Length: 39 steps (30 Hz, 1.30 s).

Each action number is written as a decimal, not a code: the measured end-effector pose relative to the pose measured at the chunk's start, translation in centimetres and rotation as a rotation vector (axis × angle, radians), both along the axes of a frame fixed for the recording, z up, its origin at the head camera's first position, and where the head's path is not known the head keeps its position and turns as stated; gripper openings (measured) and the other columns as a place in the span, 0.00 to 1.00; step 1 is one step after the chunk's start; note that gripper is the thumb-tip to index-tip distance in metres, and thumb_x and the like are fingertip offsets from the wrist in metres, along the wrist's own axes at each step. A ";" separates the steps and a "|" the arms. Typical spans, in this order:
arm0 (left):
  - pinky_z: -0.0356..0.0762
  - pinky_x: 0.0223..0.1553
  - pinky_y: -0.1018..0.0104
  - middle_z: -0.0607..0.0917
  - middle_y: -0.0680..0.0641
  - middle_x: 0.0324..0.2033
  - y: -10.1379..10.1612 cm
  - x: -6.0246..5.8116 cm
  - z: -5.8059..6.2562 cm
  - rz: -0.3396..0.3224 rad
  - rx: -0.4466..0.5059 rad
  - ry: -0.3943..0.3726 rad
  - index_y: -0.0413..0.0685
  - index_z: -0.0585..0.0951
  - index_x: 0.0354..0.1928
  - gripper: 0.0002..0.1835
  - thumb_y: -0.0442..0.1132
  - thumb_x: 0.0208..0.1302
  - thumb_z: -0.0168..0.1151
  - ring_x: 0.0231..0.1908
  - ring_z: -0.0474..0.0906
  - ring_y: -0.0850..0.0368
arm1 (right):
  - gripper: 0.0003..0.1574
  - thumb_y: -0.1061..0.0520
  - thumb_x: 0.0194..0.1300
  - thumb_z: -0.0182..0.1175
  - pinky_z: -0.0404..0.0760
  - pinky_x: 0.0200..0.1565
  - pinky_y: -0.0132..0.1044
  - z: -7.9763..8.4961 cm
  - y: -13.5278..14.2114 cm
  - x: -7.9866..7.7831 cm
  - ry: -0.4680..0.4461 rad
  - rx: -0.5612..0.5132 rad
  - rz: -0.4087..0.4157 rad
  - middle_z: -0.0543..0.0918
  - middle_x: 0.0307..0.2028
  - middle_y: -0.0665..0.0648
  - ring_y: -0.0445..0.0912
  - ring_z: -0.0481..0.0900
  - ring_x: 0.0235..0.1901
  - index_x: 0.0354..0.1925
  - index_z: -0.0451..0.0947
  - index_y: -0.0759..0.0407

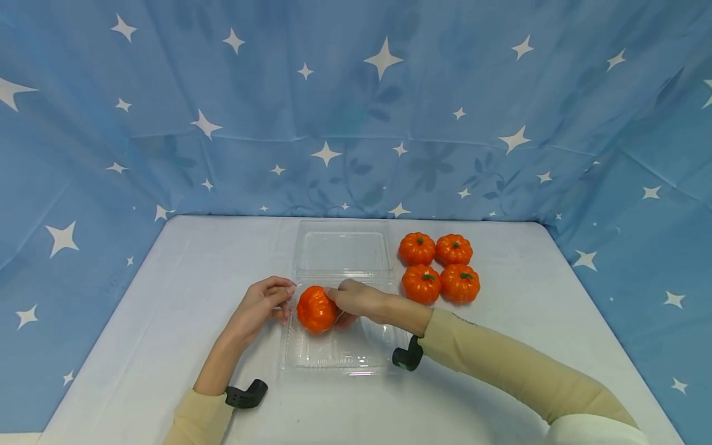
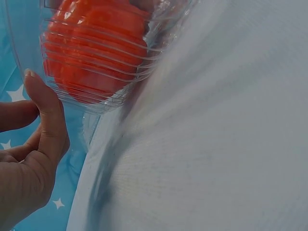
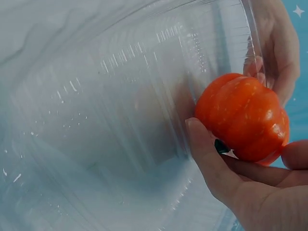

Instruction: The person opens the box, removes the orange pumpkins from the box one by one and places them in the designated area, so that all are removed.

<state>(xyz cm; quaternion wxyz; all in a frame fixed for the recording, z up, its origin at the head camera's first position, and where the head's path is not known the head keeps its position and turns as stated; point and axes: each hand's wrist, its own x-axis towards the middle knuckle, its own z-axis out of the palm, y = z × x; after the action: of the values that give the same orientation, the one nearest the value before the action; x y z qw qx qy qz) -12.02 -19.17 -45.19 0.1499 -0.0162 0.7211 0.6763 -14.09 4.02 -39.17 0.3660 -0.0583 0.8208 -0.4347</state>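
A small orange toy pumpkin (image 1: 316,310) is tilted on its side at the left end of a clear plastic clamshell container (image 1: 356,358). My right hand (image 1: 356,298) grips it from the right, and in the right wrist view its thumb and fingers lie round the pumpkin (image 3: 243,118) near the dark green stem. My left hand (image 1: 262,307) holds the container's left rim with curled fingers. In the left wrist view, a fingertip of the left hand (image 2: 41,139) overlaps the clear rim, and the pumpkin (image 2: 98,48) shows through the ribbed wall.
Several more orange pumpkins (image 1: 421,284) stand grouped on the white table (image 1: 517,346), right of the container. The container's transparent lid (image 1: 345,250) lies opened out behind its base. A blue star-patterned curtain (image 1: 356,111) hangs behind the table and along its sides.
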 end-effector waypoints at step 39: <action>0.80 0.26 0.68 0.78 0.44 0.33 0.1 0.0 -0.1 0.002 0.009 0.006 0.28 0.72 0.59 0.20 0.39 0.77 0.58 0.23 0.73 0.57 | 0.36 0.38 0.58 0.74 0.82 0.50 0.48 -0.1 -1.4 0.3 0.077 0.061 0.034 0.82 0.40 0.57 0.52 0.80 0.41 0.50 0.75 0.62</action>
<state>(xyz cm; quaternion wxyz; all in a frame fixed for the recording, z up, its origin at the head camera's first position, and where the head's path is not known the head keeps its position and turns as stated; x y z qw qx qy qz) -12.03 -19.03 -45.26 0.1471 -0.0144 0.7184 0.6798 -13.83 2.65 -39.29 0.3430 -0.0780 0.8460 -0.4008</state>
